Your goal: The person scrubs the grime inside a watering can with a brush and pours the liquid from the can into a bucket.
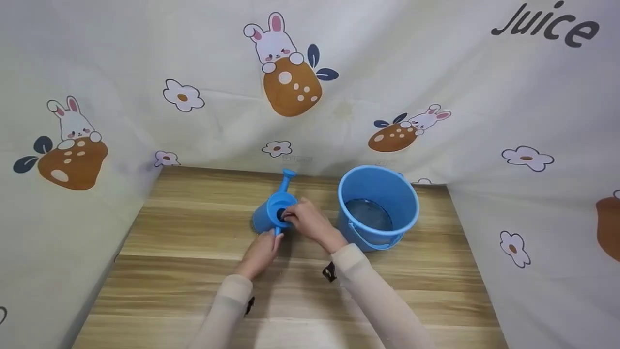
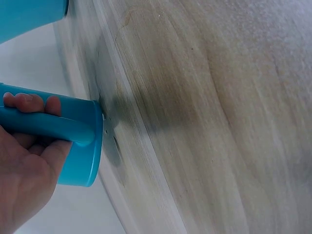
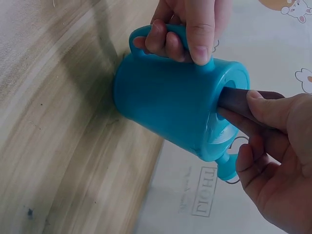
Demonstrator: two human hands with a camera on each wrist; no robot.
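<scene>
A blue watering can [image 1: 262, 218] stands toward the back of the wooden surface, its sprinkler spout [image 1: 286, 180] pointing to the back wall. Fingers of my left hand [image 1: 259, 253] wrap around the can's handle [image 2: 53, 125], the thumb lying along it in the right wrist view. At the can's round top opening, my right hand [image 1: 310, 220] pinches a thin, dark, curved piece [image 3: 238, 101] between thumb and fingers. The inner end of that piece is hidden inside the can; I cannot tell what it is.
Right of the can stands a blue bucket [image 1: 411, 213] with a dark, glossy bottom and its handle hanging down in front. Wet spots [image 2: 113, 146] show on the wooden surface [image 1: 184, 271] near the can. A printed rabbit curtain [image 1: 218, 126] encloses the back and sides.
</scene>
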